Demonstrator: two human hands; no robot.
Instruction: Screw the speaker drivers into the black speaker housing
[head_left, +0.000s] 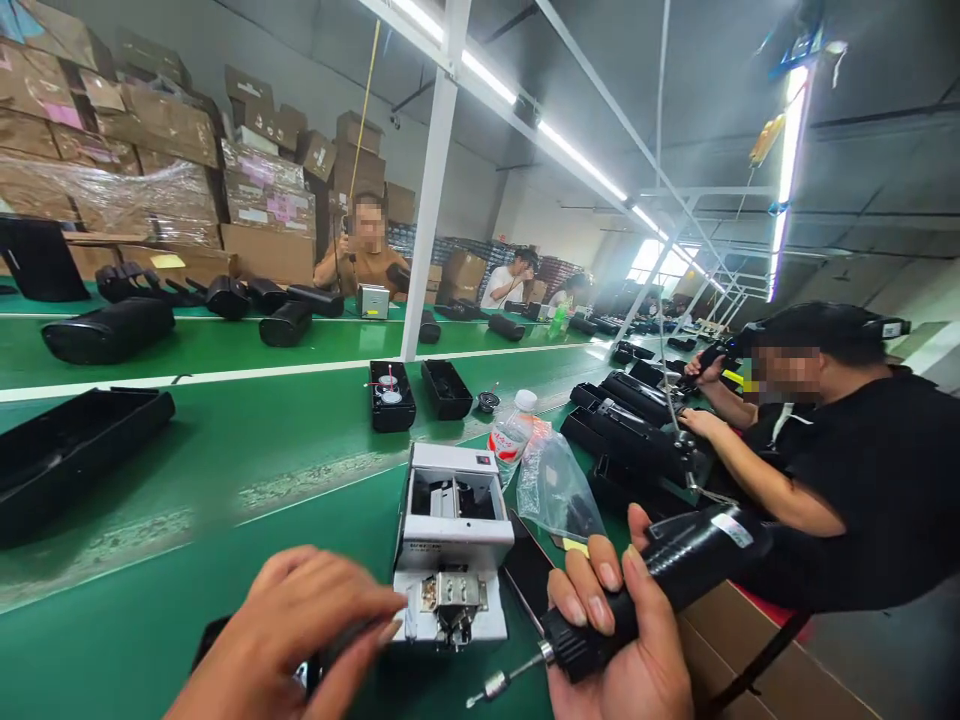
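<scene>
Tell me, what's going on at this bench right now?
A person at a green conveyor table grips a black electric screwdriver in the right hand, bit pointing down-left. The left hand reaches with its fingertips at the front of a small white screw feeder box, with something dark beneath the palm. A water bottle and a clear plastic bag lie just behind. To the right, a co-worker in black handles black housings.
</scene>
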